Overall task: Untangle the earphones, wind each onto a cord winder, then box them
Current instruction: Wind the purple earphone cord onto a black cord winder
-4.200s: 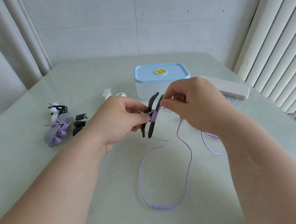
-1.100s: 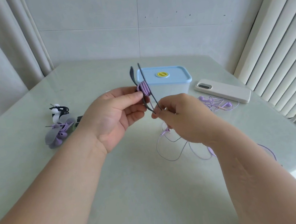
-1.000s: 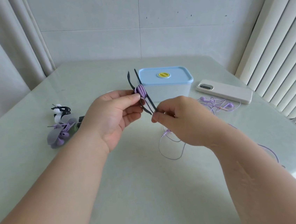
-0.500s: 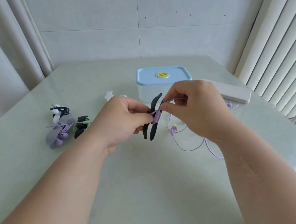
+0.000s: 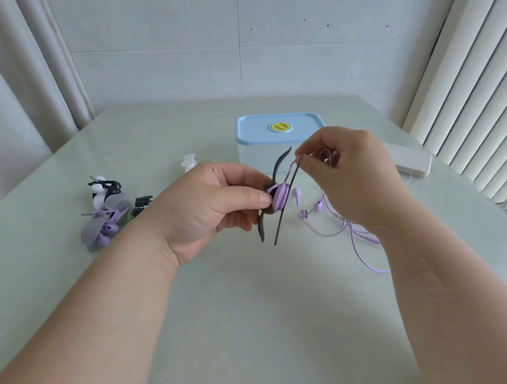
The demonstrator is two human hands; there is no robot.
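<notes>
My left hand [image 5: 213, 205] holds a black cord winder [image 5: 279, 214] above the table's middle, thumb pressed on its hub. Purple earphone cord [image 5: 280, 193] is wrapped around the hub in several turns. My right hand [image 5: 350, 175] pinches the purple cord just above and right of the winder. The loose remainder of the purple cord [image 5: 360, 237], with its earbuds [image 5: 303, 213], trails on the table under my right wrist. A box with a blue lid [image 5: 280, 128] stands shut behind my hands.
Wound earphones on a grey winder [image 5: 99, 230], a white-and-black one [image 5: 102, 190] and a black-and-green one [image 5: 139, 203] lie at the left. A white winder [image 5: 188, 162] lies behind my left hand. A white phone [image 5: 408, 158] rests at the right, near the table edge.
More purple cord has been wound onto the hub and less lies loose on the table. My right hand has circled the winder and now sits higher, at its upper right.
</notes>
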